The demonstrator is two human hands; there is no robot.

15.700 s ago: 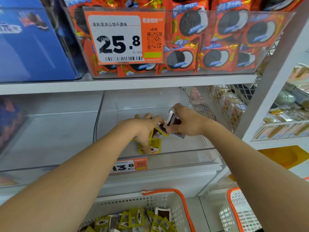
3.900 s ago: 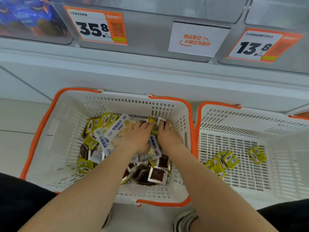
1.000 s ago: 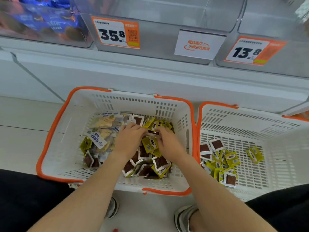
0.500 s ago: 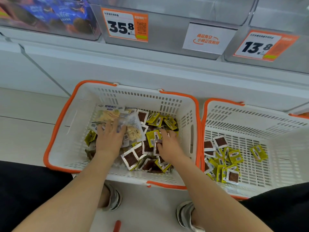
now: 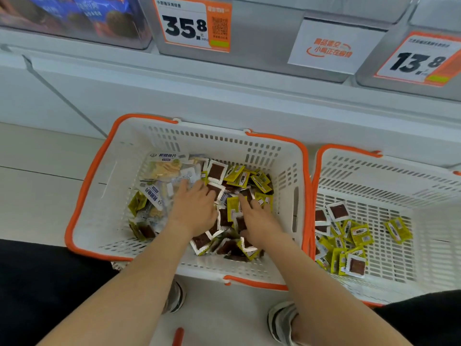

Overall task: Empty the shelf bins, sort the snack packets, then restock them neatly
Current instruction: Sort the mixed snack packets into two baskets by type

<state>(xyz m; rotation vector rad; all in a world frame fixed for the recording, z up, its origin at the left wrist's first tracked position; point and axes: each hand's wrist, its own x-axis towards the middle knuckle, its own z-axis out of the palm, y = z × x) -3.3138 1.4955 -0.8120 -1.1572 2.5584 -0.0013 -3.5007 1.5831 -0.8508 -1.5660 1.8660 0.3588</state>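
Two white baskets with orange rims stand on the floor below the shelf. The left basket [image 5: 104, 186] holds a mixed heap: pale fish-slice packets [image 5: 166, 168], yellow packets [image 5: 243, 177] and small white-edged brown packets [image 5: 217, 172]. My left hand [image 5: 193, 208] lies palm down on the heap, fingers spread over the packets. My right hand [image 5: 257, 216] lies beside it, fingers reaching among the brown and yellow packets; what the fingers hold, if anything, is hidden. The right basket [image 5: 389, 181] holds a smaller pile of yellow packets [image 5: 356, 233] and brown packets [image 5: 338, 212].
Clear shelf bins hang above, with price tags 35.8 [image 5: 193, 23] and 13.8 [image 5: 419, 61] and a white notice card [image 5: 329, 49]. A bin of blue biscuit packs [image 5: 74, 16] is at top left. My shoes [image 5: 282, 320] and a red object [image 5: 178, 335] lie on the floor.
My left hand has slid right from the pale packets towards the middle of the heap. My right hand has shifted slightly over the brown and yellow packets. The view moved closer.
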